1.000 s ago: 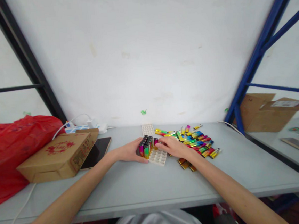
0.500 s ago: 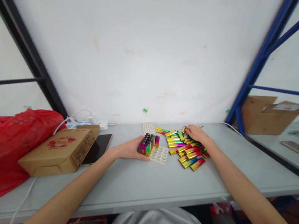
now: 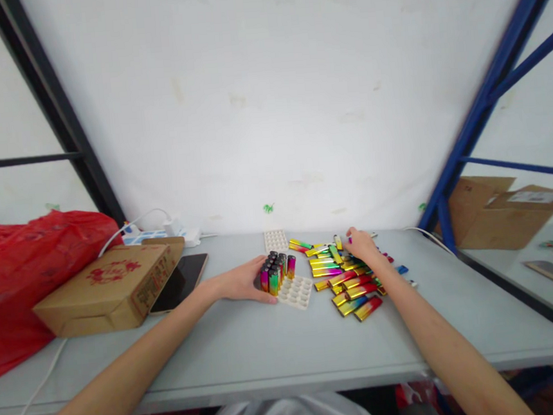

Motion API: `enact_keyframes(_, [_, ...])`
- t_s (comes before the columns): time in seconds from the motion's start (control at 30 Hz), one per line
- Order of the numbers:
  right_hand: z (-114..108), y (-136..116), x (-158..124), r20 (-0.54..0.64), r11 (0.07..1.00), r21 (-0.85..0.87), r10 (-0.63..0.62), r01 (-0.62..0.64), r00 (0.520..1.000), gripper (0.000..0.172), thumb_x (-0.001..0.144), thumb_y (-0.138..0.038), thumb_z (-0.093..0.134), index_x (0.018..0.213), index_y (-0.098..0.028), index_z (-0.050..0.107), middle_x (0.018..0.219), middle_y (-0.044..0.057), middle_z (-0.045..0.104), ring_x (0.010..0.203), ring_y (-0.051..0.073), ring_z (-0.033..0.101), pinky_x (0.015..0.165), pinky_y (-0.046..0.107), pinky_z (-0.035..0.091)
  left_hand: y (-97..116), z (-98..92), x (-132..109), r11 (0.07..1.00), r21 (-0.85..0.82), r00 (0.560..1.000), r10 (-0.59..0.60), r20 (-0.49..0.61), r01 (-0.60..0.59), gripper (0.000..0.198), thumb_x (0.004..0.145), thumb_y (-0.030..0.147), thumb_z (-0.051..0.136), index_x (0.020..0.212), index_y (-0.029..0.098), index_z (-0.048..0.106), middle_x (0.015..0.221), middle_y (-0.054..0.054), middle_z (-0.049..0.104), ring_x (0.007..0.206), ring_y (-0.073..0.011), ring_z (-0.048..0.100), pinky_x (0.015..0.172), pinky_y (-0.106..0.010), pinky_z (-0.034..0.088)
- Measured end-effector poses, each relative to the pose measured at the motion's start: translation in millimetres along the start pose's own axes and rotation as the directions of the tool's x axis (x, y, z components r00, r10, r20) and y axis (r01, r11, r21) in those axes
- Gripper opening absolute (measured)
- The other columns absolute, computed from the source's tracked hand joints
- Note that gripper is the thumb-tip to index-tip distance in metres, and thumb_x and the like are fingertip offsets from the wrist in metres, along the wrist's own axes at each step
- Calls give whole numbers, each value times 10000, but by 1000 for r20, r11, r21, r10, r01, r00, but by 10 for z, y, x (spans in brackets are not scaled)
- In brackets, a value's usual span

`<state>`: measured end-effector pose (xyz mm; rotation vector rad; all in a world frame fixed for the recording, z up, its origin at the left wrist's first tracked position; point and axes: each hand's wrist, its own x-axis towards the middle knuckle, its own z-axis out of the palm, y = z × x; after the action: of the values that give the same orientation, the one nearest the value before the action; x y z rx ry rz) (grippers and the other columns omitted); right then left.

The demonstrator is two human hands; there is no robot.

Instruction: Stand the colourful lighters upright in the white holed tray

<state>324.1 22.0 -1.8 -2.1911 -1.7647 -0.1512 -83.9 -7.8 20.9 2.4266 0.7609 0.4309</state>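
Observation:
A white tray with round holes (image 3: 297, 292) lies mid-table, and several rainbow-coloured lighters (image 3: 275, 272) stand upright in its left part. My left hand (image 3: 242, 281) curls against the left side of those standing lighters and the tray. Right of the tray lies a loose pile of the same shiny lighters (image 3: 348, 279). My right hand (image 3: 361, 245) rests on the far part of that pile, fingers bent over lighters; what it grips is hidden. A second white tray (image 3: 274, 239) lies further back near the wall.
A brown cardboard box (image 3: 112, 288) sits at the left with a dark phone (image 3: 180, 282) beside it and a red plastic bag (image 3: 25, 268) behind. A white power strip with cable (image 3: 162, 231) lies by the wall. Blue shelf posts (image 3: 473, 132) and more cartons (image 3: 494, 214) stand right.
My right hand left the tray and went right and back onto the loose pile, where it stays. Lighters near the pile's front have been pushed together. My left hand has kept its place.

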Motion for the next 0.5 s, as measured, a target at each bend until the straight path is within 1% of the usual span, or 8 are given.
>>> enact_keyframes(0.13, [-69, 6, 2, -88, 992, 105, -57, 66, 995, 474, 891, -74, 598, 1361, -114, 649, 1289, 185, 724, 1177, 265, 693, 1031, 335, 485, 26, -9, -8, 999, -4, 999, -34, 27, 35, 993, 722, 637, 913, 1511, 196, 501, 1485, -129, 624, 1345, -357, 610, 1215, -464, 454])
enact_keyframes(0.2, [-107, -6, 18, -148, 969, 235, -44, 79, 988, 496, 883, -125, 630, 1379, -136, 643, 1332, 166, 718, 1108, 246, 720, 1027, 348, 510, 35, -12, -9, 1000, -8, 999, -30, 23, 30, 988, 722, 639, 912, 1507, 198, 506, 1483, -126, 624, 1342, -355, 610, 1212, -460, 456])
enact_keyframes(0.23, [-122, -19, 23, -176, 936, 345, -8, 69, 984, 502, 871, -179, 668, 1372, -151, 649, 1327, 154, 724, 1047, 241, 736, 1004, 364, 533, 35, -12, -9, 1000, -9, 1000, -21, 16, 21, 984, 720, 641, 911, 1505, 203, 510, 1484, -122, 624, 1342, -354, 610, 1213, -458, 454])
enact_keyframes(0.27, [-135, -38, 21, -189, 876, 480, 48, 50, 981, 501, 850, -242, 711, 1342, -160, 668, 1287, 143, 742, 977, 238, 745, 965, 381, 556, 32, -10, -8, 1000, -9, 1000, -12, 10, 12, 983, 718, 644, 912, 1503, 207, 514, 1481, -118, 626, 1341, -354, 610, 1214, -456, 452])
enact_keyframes(0.3, [-144, -63, 8, -176, 781, 623, 104, 29, 979, 493, 822, -310, 750, 1288, -161, 694, 1210, 129, 764, 912, 237, 745, 916, 392, 575, 27, -9, -6, 1000, -10, 1000, -6, 5, 7, 985, 715, 647, 913, 1503, 208, 516, 1476, -116, 629, 1339, -354, 610, 1215, -456, 451])
enact_keyframes(0.37, [-163, -134, -54, -83, 542, 840, 139, -6, 987, 481, 759, -456, 812, 1122, -149, 740, 991, 98, 775, 826, 234, 721, 815, 383, 588, 15, -4, -2, 1000, -11, 1000, 1, 3, -1, 998, 709, 648, 918, 1508, 208, 513, 1474, -119, 629, 1342, -357, 608, 1218, -460, 446])
enact_keyframes(0.43, [-196, -234, -166, 11, 326, 945, 50, -27, 999, 525, 704, -586, 845, 982, -154, 741, 836, 70, 731, 764, 214, 681, 722, 345, 576, 8, 0, 2, 1000, -16, 1000, 9, 3, -9, 987, 714, 639, 919, 1509, 216, 515, 1486, -118, 620, 1352, -356, 601, 1225, -461, 437])
enact_keyframes(0.5, [-248, -363, -305, 67, 197, 979, -83, -50, 994, 573, 706, -675, 831, 978, -184, 717, 773, 31, 686, 681, 173, 621, 630, 300, 541, 10, 2, 3, 1000, -23, 1000, 17, 9, -17, 964, 725, 624, 916, 1505, 221, 518, 1503, -115, 609, 1363, -351, 595, 1234, -454, 427])
